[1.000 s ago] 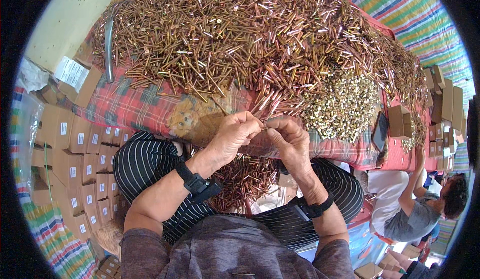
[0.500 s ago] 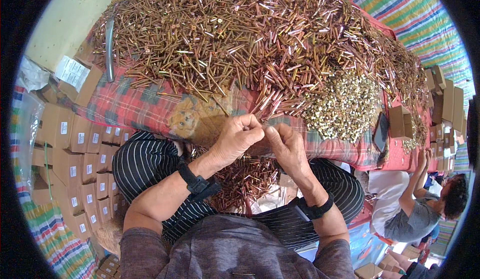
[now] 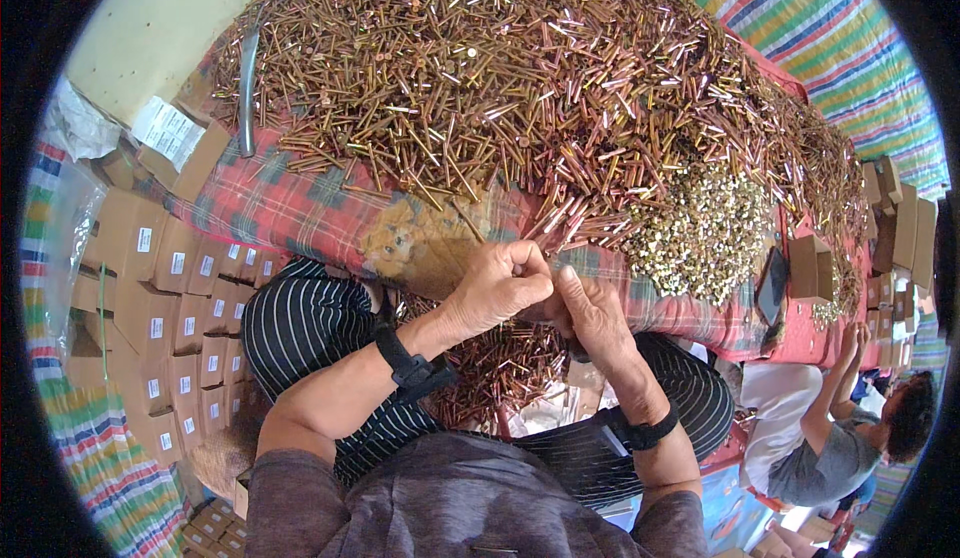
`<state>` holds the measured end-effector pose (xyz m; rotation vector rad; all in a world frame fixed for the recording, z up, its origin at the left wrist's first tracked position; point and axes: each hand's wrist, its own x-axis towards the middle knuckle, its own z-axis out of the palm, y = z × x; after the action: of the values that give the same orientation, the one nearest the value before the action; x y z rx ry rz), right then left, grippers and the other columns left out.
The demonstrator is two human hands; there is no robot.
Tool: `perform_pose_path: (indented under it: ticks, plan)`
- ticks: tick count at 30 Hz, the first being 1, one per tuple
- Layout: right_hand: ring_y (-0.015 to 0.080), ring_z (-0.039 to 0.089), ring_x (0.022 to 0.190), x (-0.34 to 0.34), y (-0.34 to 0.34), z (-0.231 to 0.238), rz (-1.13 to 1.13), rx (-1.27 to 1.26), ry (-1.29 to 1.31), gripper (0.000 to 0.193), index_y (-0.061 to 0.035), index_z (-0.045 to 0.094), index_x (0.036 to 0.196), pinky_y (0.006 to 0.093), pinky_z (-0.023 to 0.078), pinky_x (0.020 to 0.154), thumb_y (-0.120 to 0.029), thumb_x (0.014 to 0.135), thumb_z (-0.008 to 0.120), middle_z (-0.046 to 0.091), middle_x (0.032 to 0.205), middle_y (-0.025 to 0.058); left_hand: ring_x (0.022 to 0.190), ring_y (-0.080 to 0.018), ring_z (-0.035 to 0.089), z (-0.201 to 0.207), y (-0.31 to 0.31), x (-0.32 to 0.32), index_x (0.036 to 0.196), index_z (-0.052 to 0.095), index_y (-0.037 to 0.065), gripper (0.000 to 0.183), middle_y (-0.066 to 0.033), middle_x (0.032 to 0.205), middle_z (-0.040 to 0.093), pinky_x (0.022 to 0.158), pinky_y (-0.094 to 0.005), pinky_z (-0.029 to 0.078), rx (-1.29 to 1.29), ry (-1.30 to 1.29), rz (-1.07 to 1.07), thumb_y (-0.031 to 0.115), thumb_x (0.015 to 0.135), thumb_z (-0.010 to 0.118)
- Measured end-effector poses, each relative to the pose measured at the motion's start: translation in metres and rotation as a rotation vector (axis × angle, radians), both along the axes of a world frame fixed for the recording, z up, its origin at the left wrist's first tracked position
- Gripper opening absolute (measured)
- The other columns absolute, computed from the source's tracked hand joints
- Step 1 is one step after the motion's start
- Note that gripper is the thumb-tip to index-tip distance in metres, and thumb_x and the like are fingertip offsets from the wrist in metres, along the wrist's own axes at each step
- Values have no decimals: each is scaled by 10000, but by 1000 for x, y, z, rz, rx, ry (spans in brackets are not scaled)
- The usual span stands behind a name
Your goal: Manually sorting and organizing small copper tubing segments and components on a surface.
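My left hand (image 3: 497, 286) and my right hand (image 3: 597, 320) meet fingertip to fingertip in front of the padded plaid cloth (image 3: 265, 198). Both are closed in a pinch; whatever lies between the fingers is hidden or too small to make out. Beyond them spreads a large heap of thin copper-coloured rods (image 3: 420, 88). Right of the rods lies a mound of tiny gold and silver metal pieces (image 3: 695, 233). Below my hands, between my knees, sits another pile of copper-coloured rods (image 3: 500, 373), partly covered by my left forearm.
Stacked cardboard boxes (image 3: 180, 328) rise at my left. A curved metal strip (image 3: 248, 88) lies at the heap's left end. On the right are a dark flat object (image 3: 771, 283), an open small carton (image 3: 810, 268) and another person (image 3: 835, 428) seated with raised hands.
The whole view has shifted, so the scene sits a little further right and lower. My hands remain pinched together at nearly the same spot, with the right fingers slightly changed in pose.
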<state>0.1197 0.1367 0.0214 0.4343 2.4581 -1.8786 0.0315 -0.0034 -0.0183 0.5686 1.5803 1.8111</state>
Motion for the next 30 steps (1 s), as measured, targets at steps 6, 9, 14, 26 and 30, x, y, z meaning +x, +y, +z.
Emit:
perform_pose_path:
  ticks: [6,9,14,26,30]
  plan:
    - [90,443,590,-1,2,-1,3,453,118,288,-4,539,783,286,392,511,-256,920,574,487,633,17,684,-29,518,0,0,1,804,608,22,43,23,761,595,614,-193,430,67,-125,5,50,782,584]
    - [107,440,570,-2,0,-4,-101,-85,-38,292,0,535,785,307,394,504,-254,927,557,467,599,54,728,-39,532,-5,1,1,832,613,13,67,10,796,603,640,-192,431,14,-146,-15,48,779,590]
    - [142,480,546,-6,6,3,69,-53,-257,485,30,593,754,323,424,524,-388,957,453,532,579,94,741,-62,550,7,-7,-4,849,636,9,101,-6,804,623,676,-224,460,13,-56,-218,80,781,611]
    - [150,349,531,-1,14,-13,-81,351,97,360,43,486,681,351,337,490,-233,903,548,365,553,136,698,-174,609,110,-98,-17,869,642,11,101,-93,810,626,608,-272,484,-442,931,497,52,780,665]
    - [133,340,554,2,11,-7,-72,338,178,352,35,457,665,330,327,494,-210,898,555,349,557,108,701,-249,572,88,-153,18,862,623,44,184,-91,786,593,650,-361,477,-735,980,799,101,717,720]
